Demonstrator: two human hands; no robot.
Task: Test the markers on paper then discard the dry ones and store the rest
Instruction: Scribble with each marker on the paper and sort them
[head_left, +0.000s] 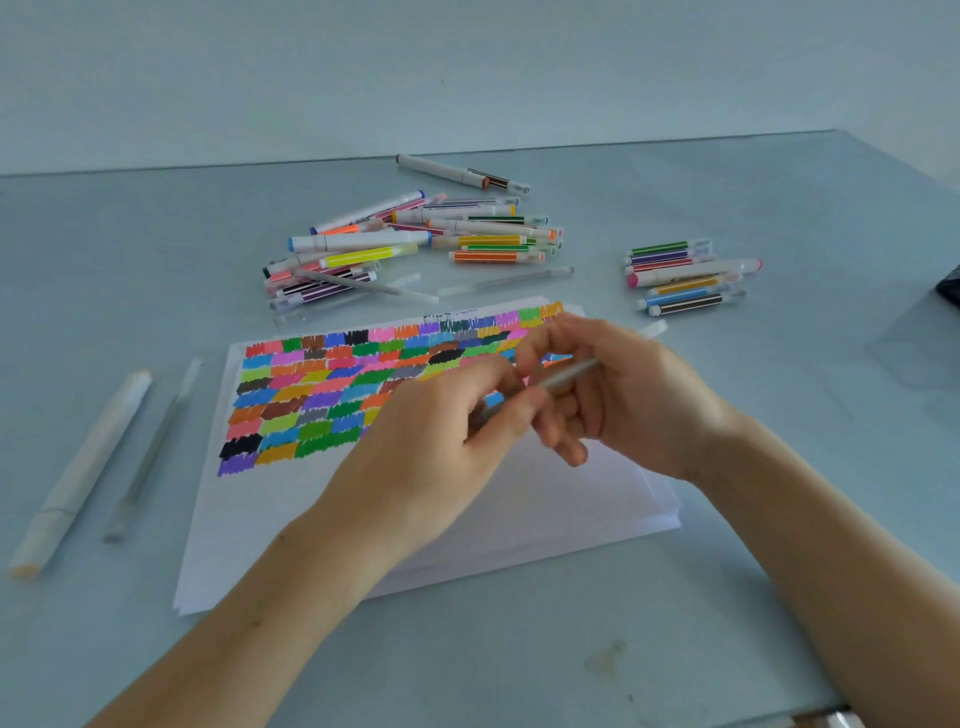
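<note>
A stack of white paper (519, 519) lies in front of me, its top sheet covered with several rows of coloured test scribbles (322, 395). Both hands meet above the paper. My left hand (441, 441) and my right hand (618, 400) both grip a thin grey marker (566, 375), one at each end. A pale cap end (652, 329) shows beyond my right hand. A big pile of markers (410, 244) lies behind the paper. A smaller group of markers (685, 278) lies at the right. Two pale markers (98, 462) lie apart at the left.
The grey-blue table (519, 649) meets a wall at the back. A dark object (950, 288) sits at the right edge of the view. One white marker (462, 174) lies alone behind the pile. Something metallic (836, 719) shows at the near table edge.
</note>
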